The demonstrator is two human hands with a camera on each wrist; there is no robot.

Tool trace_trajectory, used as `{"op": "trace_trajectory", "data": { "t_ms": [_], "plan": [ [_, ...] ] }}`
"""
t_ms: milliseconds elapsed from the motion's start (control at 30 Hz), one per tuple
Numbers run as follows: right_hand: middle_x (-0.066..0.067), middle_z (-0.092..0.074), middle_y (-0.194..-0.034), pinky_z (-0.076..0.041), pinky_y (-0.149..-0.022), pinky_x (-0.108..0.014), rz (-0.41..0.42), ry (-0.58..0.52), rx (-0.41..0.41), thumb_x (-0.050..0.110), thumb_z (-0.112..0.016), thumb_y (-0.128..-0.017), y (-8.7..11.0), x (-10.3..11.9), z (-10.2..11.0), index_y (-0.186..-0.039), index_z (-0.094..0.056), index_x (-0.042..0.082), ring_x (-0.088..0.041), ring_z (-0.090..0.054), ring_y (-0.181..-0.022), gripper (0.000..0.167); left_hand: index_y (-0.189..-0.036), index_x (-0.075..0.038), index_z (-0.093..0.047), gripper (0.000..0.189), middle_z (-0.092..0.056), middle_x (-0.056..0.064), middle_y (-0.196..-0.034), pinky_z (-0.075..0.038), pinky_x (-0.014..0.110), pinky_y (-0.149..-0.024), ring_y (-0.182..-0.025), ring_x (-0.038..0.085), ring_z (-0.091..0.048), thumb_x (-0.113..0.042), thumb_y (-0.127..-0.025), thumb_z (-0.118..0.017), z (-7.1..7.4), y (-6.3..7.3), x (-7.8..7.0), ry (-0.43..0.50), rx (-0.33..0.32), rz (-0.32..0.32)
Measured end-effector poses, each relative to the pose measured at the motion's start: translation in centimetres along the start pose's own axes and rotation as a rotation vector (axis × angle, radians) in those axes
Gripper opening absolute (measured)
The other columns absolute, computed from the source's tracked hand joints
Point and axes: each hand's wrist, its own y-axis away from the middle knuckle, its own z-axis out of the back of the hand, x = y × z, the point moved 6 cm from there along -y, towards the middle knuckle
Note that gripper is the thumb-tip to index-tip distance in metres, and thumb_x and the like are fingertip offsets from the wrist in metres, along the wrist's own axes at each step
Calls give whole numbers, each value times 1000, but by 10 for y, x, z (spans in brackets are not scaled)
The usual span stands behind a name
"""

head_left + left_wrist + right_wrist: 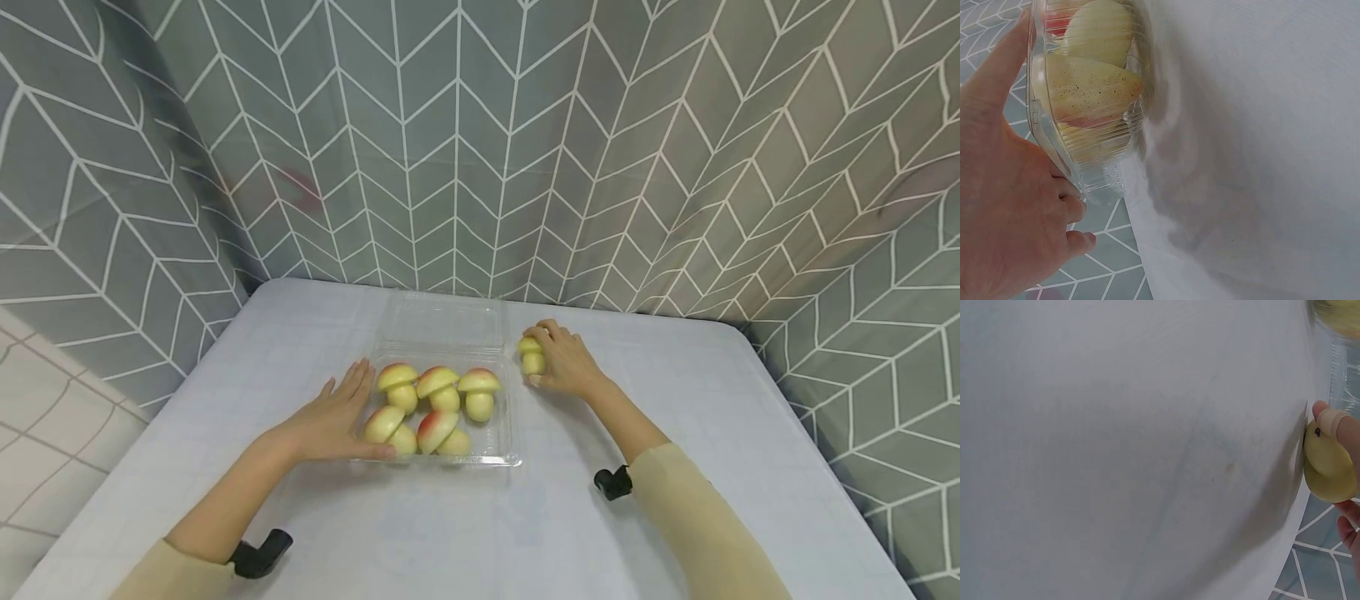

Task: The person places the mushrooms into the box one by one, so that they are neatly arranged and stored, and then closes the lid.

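Note:
My left hand [333, 421] lies along the left side of a clear plastic clamshell box [514, 417], its fingers straight and the thumb along the front edge. In the left wrist view the fingers touch the box's rim [1038, 119]. Several yellow mushroom-shaped pieces with reddish caps sit in the box: three in the back row, including one at the right [479, 393], and two in front, one with a redder cap [437, 431]. To the box's right, my right hand [567, 364] pinches another yellow mushroom [532, 363] between thumb and fingers. The right wrist view shows this mushroom [1329, 465] close to the tabletop.
The box's clear lid [442, 321] is folded back toward the table's far edge. A white cloth covers the table [420, 533]. Behind it hangs a grey curtain [480, 167] with white chevron lines. A black wrist mount [260, 553] shows at the left sleeve.

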Motion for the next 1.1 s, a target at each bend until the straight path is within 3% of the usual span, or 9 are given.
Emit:
{"op": "trace_trajectory", "data": {
  "t_ms": [333,567,800,1100],
  "plan": [
    [-12,-55,-110,-44,-76,-45,-94,-10,79,39,-82,-68,4,-3,2,-123,-51,8,-29,-56,-93,70,-146,16,-10,128,-3,34,-154,-9,64,-110,-143,46,-5,-72,-72,-66,0,-2,2,-2,1,1],
    [-13,-58,-105,-47,-79,-48,-120,-11,84,43,-81,-66,15,0,7,-123,-55,4,-28,-58,-88,74,-146,16,-10,128,-3,33,-154,-8,64,-110,-143,46,-5,-72,-72,-66,0,0,3,2,2,3],
    [-10,-59,-107,-50,-72,-44,-166,-58,-18,43,-83,-61,22,1,20,-122,-55,8,-29,-59,-82,76,-146,16,-11,127,-4,33,-154,-9,64,-111,-143,45,-5,-71,-72,-66,1,-2,3,-2,-5,-13],
    [-6,-58,-106,-50,-68,-44,-106,-74,-169,44,-85,-61,25,7,41,-118,-56,11,-28,-59,-80,72,-147,16,-11,130,-3,32,-155,-8,63,-111,-143,44,-4,-78,-70,-61,-5,-2,7,-13,-16,-8]
  ]
}}
